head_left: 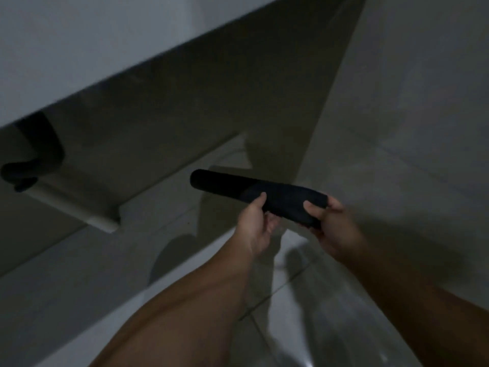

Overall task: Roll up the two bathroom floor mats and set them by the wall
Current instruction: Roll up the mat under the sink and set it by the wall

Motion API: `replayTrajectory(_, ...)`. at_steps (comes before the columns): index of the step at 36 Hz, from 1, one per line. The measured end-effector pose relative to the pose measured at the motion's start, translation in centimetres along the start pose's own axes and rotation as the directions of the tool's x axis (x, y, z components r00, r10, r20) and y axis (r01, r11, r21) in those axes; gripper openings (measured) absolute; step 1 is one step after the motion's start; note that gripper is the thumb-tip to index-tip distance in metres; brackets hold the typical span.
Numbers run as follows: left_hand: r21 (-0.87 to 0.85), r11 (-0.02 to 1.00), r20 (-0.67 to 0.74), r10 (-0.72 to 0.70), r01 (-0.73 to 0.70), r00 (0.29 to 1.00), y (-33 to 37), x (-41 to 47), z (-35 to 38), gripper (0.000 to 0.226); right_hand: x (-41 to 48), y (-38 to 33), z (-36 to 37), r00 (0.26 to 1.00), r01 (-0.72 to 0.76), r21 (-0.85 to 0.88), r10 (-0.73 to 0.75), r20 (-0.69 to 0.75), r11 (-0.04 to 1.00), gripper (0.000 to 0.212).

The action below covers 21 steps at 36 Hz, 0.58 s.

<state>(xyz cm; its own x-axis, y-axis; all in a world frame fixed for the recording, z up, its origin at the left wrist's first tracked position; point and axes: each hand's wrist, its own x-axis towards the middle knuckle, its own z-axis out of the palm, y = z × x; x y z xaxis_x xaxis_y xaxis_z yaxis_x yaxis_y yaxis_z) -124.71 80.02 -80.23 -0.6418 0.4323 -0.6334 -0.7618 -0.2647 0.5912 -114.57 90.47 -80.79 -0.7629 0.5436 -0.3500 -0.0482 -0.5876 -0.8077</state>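
Note:
A dark floor mat (pixel 232 185), rolled into a long tube, hangs in the air near the middle of the head view, slanting down to the right. My left hand (pixel 255 225) grips it from below near its middle. My right hand (pixel 330 223) holds its right end, thumb on top. A second dark bundle (pixel 31 157), possibly the other mat, lies at the far left against the base of the wall; it is too dim and blurred to tell for sure.
A pale wall (pixel 410 102) rises on the right and meets another wall at a corner. A light raised ledge (pixel 79 207) runs at the left. Glossy tiled floor (pixel 312 300) lies below my arms. The room is dim.

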Motion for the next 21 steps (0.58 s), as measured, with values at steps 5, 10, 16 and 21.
replayTrajectory(5, -0.062, 0.997, -0.048, 0.053, -0.056, 0.997, -1.3, 5.5, -0.2, 0.035, 4.2, 3.1, -0.7, 0.996, -0.014, 0.040, 0.017, -0.087, 0.999, 0.024)
replayTrajectory(10, 0.058, 0.994, -0.069, 0.094, -0.090, 0.993, -3.0, 11.8, -0.9, 0.029, 8.0, 6.9, -2.7, 0.981, -0.011, -0.147, -0.018, -0.194, 0.989, 0.025)
replayTrajectory(16, 0.228, 0.971, 0.028, 0.072, -0.077, 0.997, -4.6, 17.4, -1.9, 0.016, 10.9, 10.4, -5.2, 0.939, -0.170, -0.187, 0.101, -0.329, 0.968, 0.031)
replayTrajectory(21, 0.352, 0.935, 0.034, 0.027, -0.038, 0.999, -5.2, 20.2, -0.8, 0.025, 11.1, 10.7, -6.2, 0.915, -0.171, -0.634, -0.117, -0.385, 0.754, 0.053)
